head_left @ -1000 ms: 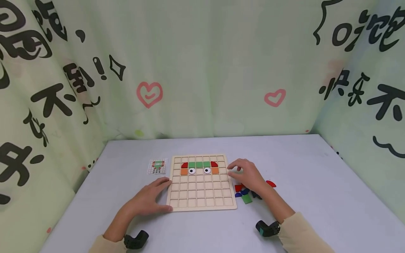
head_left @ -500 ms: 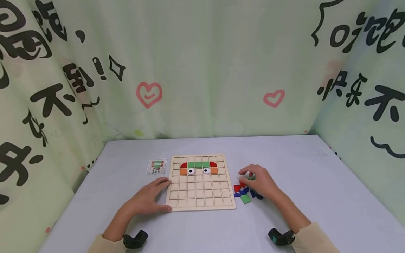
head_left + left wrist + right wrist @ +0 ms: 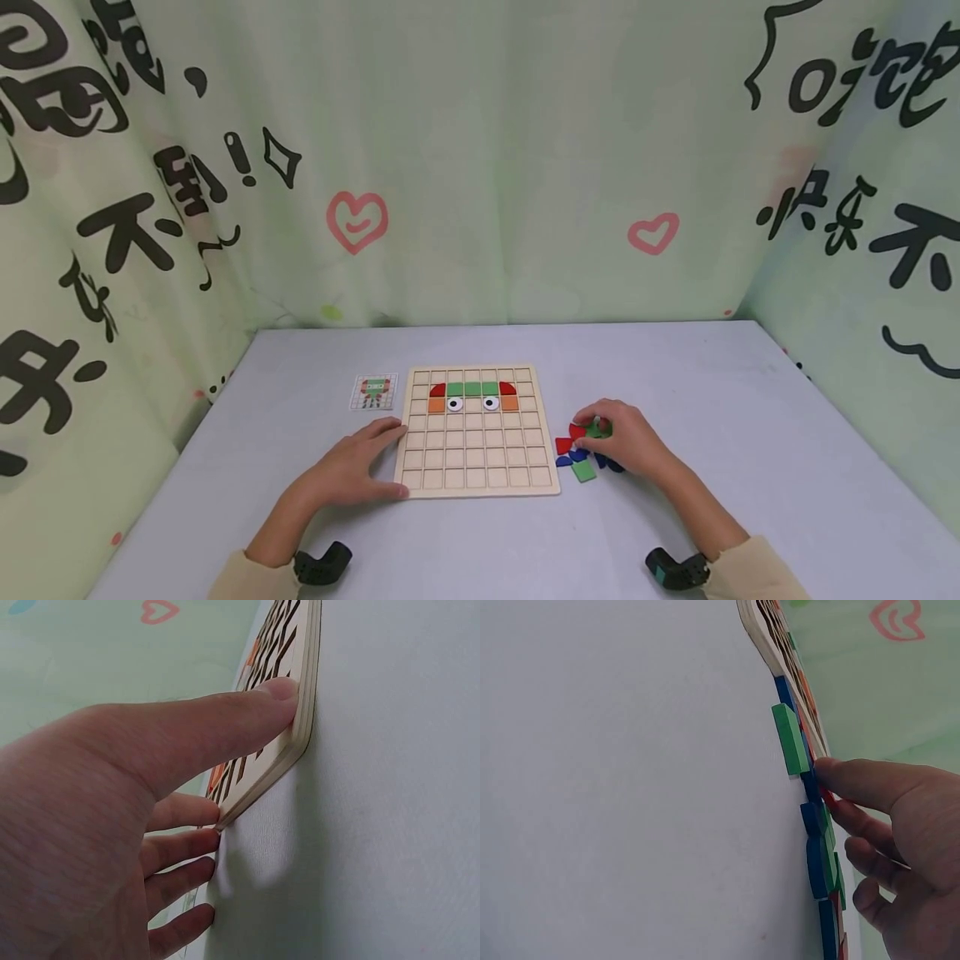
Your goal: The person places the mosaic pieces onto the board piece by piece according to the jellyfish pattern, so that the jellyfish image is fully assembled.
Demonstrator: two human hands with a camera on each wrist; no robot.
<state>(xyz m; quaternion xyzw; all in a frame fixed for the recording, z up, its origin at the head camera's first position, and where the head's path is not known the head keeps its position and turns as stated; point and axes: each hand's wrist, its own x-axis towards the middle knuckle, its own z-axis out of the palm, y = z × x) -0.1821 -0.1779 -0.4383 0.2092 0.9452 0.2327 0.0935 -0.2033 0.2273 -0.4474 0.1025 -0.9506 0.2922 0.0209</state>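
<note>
White table (image 3: 480,546): left hand (image 3: 347,471) splaying against beige wooden grid board (image 3: 476,443); right hand (image 3: 624,435) half-curling at red wedge (image 3: 576,431), grip unclear.

Head camera faces forward and down from farther back; wrist cameras look close along the tabletop (image 3: 480,542); all share the grid board (image 3: 477,432), high in both wrist frames

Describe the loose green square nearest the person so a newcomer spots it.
On the white table is a wooden grid board. Beside its right edge lie loose pieces. The green square is the one nearest the person, set apart by colour from its blue neighbours.
</note>
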